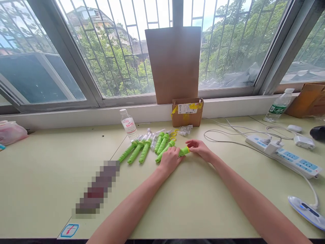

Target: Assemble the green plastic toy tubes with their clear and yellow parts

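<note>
My left hand point(171, 158) is closed round a green ribbed tube point(183, 151) that lies low over the table. A yellow ring point(188, 149) sits at the tube's right end, where the fingers of my right hand point(199, 149) pinch. Left of my hands lie several more green tubes point(145, 151), three of them with clear parts at their upper ends. Loose yellow rings point(173, 134) and clear plastic pieces point(185, 130) rest just beyond my hands.
A water bottle point(129, 125) stands behind the tubes, near a small open cardboard box point(187, 118). On the right are a power strip point(286, 156), cables, another bottle point(278, 105) and a white device point(307, 212). A pink bag point(12, 133) is far left.
</note>
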Demonstrator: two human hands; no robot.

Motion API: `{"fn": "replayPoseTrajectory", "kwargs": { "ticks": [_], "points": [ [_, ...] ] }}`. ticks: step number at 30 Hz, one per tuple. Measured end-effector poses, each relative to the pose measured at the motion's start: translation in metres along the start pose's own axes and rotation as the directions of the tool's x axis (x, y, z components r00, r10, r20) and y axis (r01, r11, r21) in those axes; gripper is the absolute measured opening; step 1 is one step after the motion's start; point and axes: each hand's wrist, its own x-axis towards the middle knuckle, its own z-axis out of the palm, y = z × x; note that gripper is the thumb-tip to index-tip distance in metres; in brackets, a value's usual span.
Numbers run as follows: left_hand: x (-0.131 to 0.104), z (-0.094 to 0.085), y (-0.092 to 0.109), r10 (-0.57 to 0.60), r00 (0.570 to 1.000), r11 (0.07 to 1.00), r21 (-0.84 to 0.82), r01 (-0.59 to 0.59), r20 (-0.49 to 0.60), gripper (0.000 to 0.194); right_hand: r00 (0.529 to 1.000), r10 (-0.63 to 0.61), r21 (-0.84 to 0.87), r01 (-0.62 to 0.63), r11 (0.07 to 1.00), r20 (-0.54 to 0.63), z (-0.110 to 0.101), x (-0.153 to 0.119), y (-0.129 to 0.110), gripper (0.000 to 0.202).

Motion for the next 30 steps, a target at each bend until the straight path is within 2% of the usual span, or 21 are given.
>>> {"fn": "replayPoseTrajectory", "kwargs": {
  "ticks": [7,30],
  "points": [
    [-0.0001,0.0015,-0.0009,0.002,1.000,1.000,0.009,-0.002,-0.025,0.033,1.000,0.011,0.006,-0.011,1.000,-0.005,0.0023,-0.0013,-0.0027,0.018],
    [-0.0004,0.0017,-0.0033,0.040,0.998,0.999,0.013,-0.039,-0.045,0.029,0.999,0.049,-0.067,-0.049,0.997,0.003,0.0020,-0.0049,-0.0069,0.028]
  ]
}}
